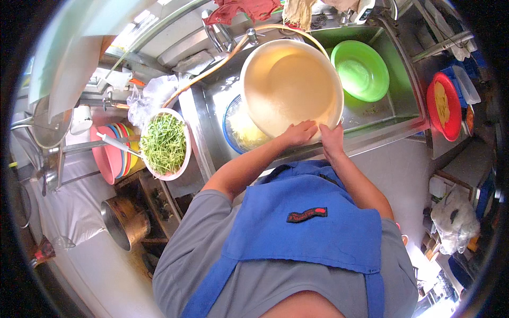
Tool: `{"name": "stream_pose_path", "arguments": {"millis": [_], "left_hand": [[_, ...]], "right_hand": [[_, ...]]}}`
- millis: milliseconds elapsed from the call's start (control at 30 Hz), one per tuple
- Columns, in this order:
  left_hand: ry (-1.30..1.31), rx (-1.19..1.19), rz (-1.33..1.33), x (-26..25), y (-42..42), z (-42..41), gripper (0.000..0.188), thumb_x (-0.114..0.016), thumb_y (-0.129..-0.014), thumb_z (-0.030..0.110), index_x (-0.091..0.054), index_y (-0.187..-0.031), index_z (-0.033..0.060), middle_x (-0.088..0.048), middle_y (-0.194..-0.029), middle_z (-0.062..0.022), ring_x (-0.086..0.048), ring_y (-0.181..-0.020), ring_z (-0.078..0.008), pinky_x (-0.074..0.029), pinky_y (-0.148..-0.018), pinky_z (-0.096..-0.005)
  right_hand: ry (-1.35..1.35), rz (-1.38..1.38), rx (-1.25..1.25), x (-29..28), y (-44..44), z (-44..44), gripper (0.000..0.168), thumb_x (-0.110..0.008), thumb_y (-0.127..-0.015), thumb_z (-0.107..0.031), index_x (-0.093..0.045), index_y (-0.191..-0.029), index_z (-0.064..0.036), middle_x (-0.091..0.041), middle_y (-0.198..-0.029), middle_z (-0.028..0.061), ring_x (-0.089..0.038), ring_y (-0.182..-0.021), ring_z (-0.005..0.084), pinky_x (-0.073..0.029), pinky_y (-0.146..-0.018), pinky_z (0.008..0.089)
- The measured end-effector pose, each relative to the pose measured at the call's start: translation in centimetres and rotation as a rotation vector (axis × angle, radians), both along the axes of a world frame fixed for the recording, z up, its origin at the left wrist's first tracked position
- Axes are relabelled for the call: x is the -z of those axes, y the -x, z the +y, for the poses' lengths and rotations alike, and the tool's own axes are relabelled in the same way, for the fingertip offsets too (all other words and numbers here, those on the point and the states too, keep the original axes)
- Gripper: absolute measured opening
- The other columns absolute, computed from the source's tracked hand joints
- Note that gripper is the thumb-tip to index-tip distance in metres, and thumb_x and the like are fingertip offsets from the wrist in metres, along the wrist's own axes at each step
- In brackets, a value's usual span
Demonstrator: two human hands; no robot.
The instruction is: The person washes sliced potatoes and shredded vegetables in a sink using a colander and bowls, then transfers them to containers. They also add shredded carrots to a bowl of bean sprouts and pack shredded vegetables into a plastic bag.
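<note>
A large cream plastic basin [292, 83] rests over the stainless steel sink, its inside facing the camera. My right hand [333, 137] grips the basin's near rim. Beside it, my left hand [300, 133] lies on the inner wall near the rim, fingers extended and pointing right. Partly under the basin, at its lower left, sits a blue basket [228, 131] with pale yellow shredded food [248, 129]. A green plastic basin [360, 71] stands to the right in the sink. Left of the sink, a white bowl [187, 149] holds cut green stalks [163, 143].
A tan hose [210, 71] runs behind the cream basin, past a faucet [220, 35]. Several coloured basins [105, 155] stand at left above a metal pot [119, 224]. Far right is a red basin [453, 115] with yellow food. Cloths [242, 10] hang at the back.
</note>
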State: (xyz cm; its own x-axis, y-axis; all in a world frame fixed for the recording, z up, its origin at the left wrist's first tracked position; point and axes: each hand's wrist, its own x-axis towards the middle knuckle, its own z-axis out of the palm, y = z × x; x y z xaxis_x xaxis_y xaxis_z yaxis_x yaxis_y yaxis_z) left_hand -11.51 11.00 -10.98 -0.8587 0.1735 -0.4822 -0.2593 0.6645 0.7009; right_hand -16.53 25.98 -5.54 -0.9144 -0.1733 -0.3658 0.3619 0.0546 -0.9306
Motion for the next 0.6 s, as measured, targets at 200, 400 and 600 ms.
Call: {"name": "stream_pose_path", "arguments": {"millis": [200, 400, 600], "left_hand": [[0.743, 0.412, 0.102, -1.5, -0.8, -6.7, 0.043, -0.046, -0.095, 0.039, -0.061, -0.127, 0.0141, -0.051, -0.142, -0.0120, -0.045, -0.133, -0.0314, -0.031, -0.106, -0.0627], [0.739, 0.261, 0.047, -2.2, 0.0, -6.6, 0.040, -0.044, -0.095, 0.038, -0.069, -0.114, 0.0125, -0.063, -0.122, -0.0146, -0.054, -0.120, -0.0310, -0.034, -0.104, -0.0570], [-0.215, -0.387, 0.264, 0.9, 1.6, 2.1, 0.043, -0.041, -0.097, 0.038, -0.067, -0.111, 0.0073, -0.065, -0.118, -0.0206, -0.061, -0.110, -0.0369, -0.047, -0.096, -0.0457]], "right_hand": [[0.105, -0.049, 0.064, -0.6, -0.6, 0.7, 0.059, -0.061, -0.078, -0.001, -0.046, -0.134, 0.004, -0.061, -0.121, 0.0162, -0.061, -0.108, 0.0247, -0.048, -0.094, 0.0339], [0.029, 0.038, 0.032, 0.5, -0.5, -0.1, 0.050, -0.064, -0.081, -0.003, -0.050, -0.128, 0.006, -0.064, -0.113, 0.0152, -0.063, -0.099, 0.0236, -0.052, -0.087, 0.0341], [0.041, 0.093, -0.027, -0.4, -0.8, -1.7, 0.047, -0.066, -0.083, -0.005, -0.051, -0.126, 0.006, -0.064, -0.110, 0.0150, -0.064, -0.095, 0.0227, -0.053, -0.081, 0.0339]]}}
